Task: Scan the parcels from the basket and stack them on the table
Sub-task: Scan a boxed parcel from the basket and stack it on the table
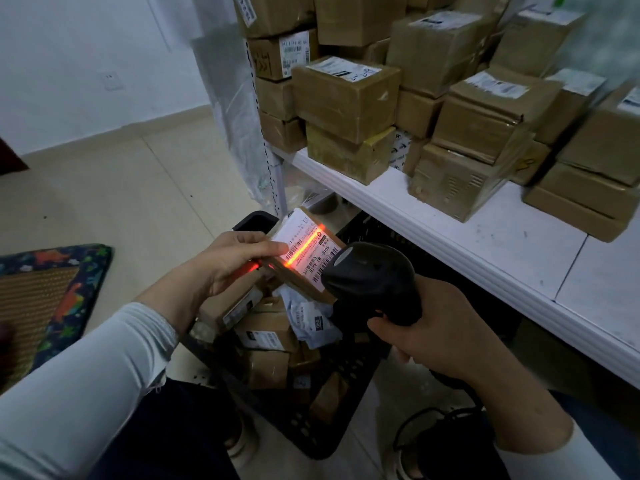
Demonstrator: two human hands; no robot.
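Observation:
My left hand (230, 261) grips a small brown cardboard parcel (304, 251) by its left side, held above the black basket (311, 434). The parcel's white label faces up, and an orange scan line crosses its barcode. My right hand (440, 334) grips the handle of a black barcode scanner (372, 278), whose head points at the label from the right. Several more cardboard parcels (266, 336) and a grey mailer bag lie in the basket below. Stacked parcels (349, 98) stand on the white table (491, 247) at the upper right.
The table's front edge runs diagonally just right of the scanner. A scanner cable (415, 431) loops near my right forearm. A patterned mat (52, 299) lies on the tiled floor at left. A perforated shelf post (266, 161) wrapped in plastic stands behind the basket.

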